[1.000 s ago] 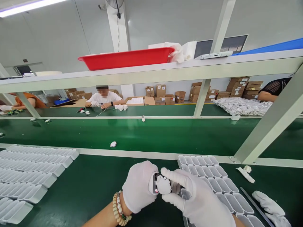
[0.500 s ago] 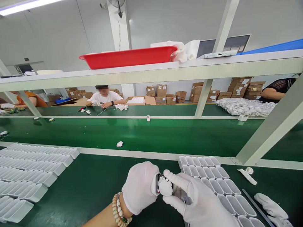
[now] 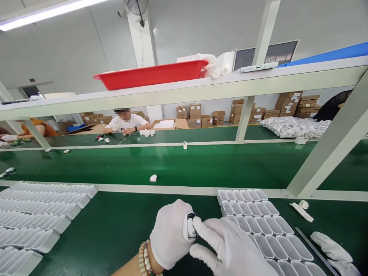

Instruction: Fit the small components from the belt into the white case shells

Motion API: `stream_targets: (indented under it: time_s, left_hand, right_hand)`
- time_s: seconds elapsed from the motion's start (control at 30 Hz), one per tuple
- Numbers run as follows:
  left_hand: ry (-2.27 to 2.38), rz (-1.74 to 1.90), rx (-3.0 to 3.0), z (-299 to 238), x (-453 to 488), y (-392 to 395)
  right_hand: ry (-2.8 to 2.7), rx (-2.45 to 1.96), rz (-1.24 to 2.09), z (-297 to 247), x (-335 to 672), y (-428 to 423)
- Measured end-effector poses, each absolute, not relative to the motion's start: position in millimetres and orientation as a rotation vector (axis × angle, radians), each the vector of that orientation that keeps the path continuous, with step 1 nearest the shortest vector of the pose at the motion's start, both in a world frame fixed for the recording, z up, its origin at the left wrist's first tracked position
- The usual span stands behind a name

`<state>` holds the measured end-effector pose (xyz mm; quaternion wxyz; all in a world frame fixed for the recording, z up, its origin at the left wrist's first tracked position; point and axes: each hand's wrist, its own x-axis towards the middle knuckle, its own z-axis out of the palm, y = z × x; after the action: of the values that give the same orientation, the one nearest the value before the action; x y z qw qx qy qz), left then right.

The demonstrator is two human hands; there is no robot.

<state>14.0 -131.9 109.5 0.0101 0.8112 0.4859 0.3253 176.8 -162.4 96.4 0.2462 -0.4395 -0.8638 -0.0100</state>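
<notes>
My left hand (image 3: 172, 234), in a white glove, is wrapped round a small white plastic housing (image 3: 185, 226), most of it hidden by the fingers. A white component with a dark edge (image 3: 190, 226) sits in the housing's mouth, facing right. My right hand (image 3: 227, 245), also gloved, touches the component with an extended fingertip, while the thumb is held apart below. Just beyond the right hand stand rows of white open housings (image 3: 268, 228). More white housings (image 3: 37, 218) lie on their sides in rows at the left.
A green conveyor belt (image 3: 224, 165) runs across beyond the bench, carrying a small white part (image 3: 153, 178). Overhead is a shelf with a red tray (image 3: 152, 74). A slanted post (image 3: 330, 134) rises at the right, near white gloves (image 3: 330, 247) and a metal strip (image 3: 313, 245). A co-worker (image 3: 126, 122) sits opposite.
The white component has gone deeper into the housing in my left hand. My right hand's grip on it has loosened to a fingertip touch. Small parts on the belt have shifted right.
</notes>
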Motion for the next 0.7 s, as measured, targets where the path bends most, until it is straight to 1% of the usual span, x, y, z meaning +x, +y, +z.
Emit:
stream_targets:
  time_s: [0.1,0.27,0.33,0.37,0.47,0.53,0.6,0.7]
  left_hand:
    - [1.42,1.124,2.517,104,12,-133]
    - [1.404,1.148,2.424,98,8,-134]
    - [1.413,1.112,2.312,94,8,-130]
    - [1.385,1.093,2.236,92,8,-126]
    - [1.196,1.048,1.998,80,13,-103]
    - [1.13,1.032,1.889,68,18,-81]
    - [1.151,1.034,1.835,55,27,-55]
    - [1.166,1.029,1.821,39,46,-17]
  right_hand:
    - [-2.421,-1.154,-0.157,99,170,-166]
    - [-2.457,-1.184,-0.184,100,160,-165]
    - [-2.492,-1.207,-0.102,108,162,-159]
    - [-2.508,-1.22,-0.005,114,166,-156]
    - [-2.355,-1.289,0.464,136,185,-144]
    - [-2.101,-1.352,0.658,150,203,-137]
    - [-1.882,-1.422,0.657,161,220,-133]
    - [-1.696,-1.495,0.507,169,241,-131]
